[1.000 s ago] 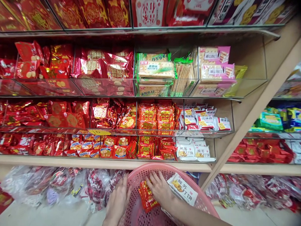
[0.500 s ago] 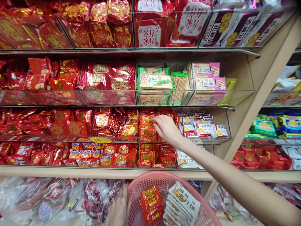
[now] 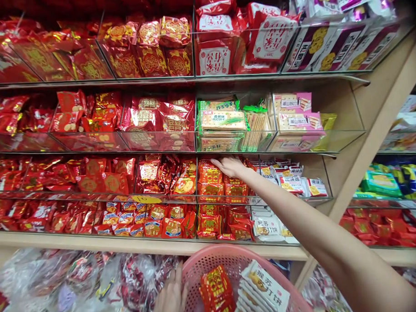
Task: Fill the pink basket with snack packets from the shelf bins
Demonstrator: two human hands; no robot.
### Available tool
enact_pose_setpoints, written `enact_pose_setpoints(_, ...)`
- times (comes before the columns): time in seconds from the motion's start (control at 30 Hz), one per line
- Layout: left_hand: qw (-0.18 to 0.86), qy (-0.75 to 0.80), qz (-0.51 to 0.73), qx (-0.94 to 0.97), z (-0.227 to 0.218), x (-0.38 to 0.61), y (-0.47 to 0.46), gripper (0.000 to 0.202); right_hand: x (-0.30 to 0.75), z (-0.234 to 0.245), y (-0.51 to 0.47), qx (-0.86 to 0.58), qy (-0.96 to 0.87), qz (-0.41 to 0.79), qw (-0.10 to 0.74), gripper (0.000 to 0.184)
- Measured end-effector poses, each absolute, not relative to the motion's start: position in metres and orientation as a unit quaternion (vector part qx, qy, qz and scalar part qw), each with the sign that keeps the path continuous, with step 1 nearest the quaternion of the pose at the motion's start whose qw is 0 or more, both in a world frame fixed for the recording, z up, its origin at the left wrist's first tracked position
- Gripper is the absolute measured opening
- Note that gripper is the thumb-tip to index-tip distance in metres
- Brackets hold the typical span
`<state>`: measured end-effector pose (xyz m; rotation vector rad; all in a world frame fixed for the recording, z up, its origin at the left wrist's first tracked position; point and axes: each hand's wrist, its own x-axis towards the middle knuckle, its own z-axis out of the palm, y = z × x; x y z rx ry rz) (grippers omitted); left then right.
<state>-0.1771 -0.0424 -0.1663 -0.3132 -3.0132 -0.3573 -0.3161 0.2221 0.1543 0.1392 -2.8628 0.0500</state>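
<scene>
My right hand [image 3: 230, 166] reaches into a lower shelf compartment. Its fingers are stretched out over red snack packets [image 3: 210, 174] with gold print; some fingertips are hidden among them. At the left rim of a pink plastic basket [image 3: 201, 261] is my left hand [image 3: 171, 294], its fingers bent against the edge. In the basket lie a small stack of red packets [image 3: 217, 287] and a row of white cracker packets [image 3: 262, 293], standing close together.
Clear dividers split the shelves into bins. Green-and-clear cracker packs [image 3: 222, 121] and pink-and-cream packs [image 3: 297, 121] sit one shelf above. Small white packets [image 3: 290, 180] lie right of my right hand. Clear plastic bags [image 3: 96, 278] hang or lie below the shelf.
My right hand has gone deeper among the red packets, its fingers flatter now. The view has shifted slightly up and left, so the shelves appear lower and further right. The basket's contents look the same.
</scene>
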Motion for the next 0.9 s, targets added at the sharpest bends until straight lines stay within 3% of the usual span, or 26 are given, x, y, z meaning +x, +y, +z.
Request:
enact_pose_setpoints(0.37, 0.042, -0.987, -0.122, -0.101, -0.162, -0.176, -0.04, 0.049, -0.318, 0.149, 0.222, 0.037, -0.987, 0.039, 0.15, 0.09)
enact_pose_setpoints(0.6, 0.031, -0.988, -0.106, -0.107, -0.157, -0.174, -0.039, 0.051, -0.308, 0.144, 0.222, 0.072, -0.974, 0.037, 0.213, 0.077)
enact_pose_setpoints(0.77, 0.044, -0.988, -0.109, -0.104, -0.16, -0.176, -0.039, 0.05, -0.309, 0.144, 0.221, 0.096, -0.973, 0.049, 0.202, 0.069)
enact_pose_setpoints(0.9, 0.055, -0.985, -0.122, -0.105, -0.159, -0.175, -0.041, 0.05, -0.312, 0.146, 0.217, 0.096, -0.977, 0.044, 0.188, 0.074)
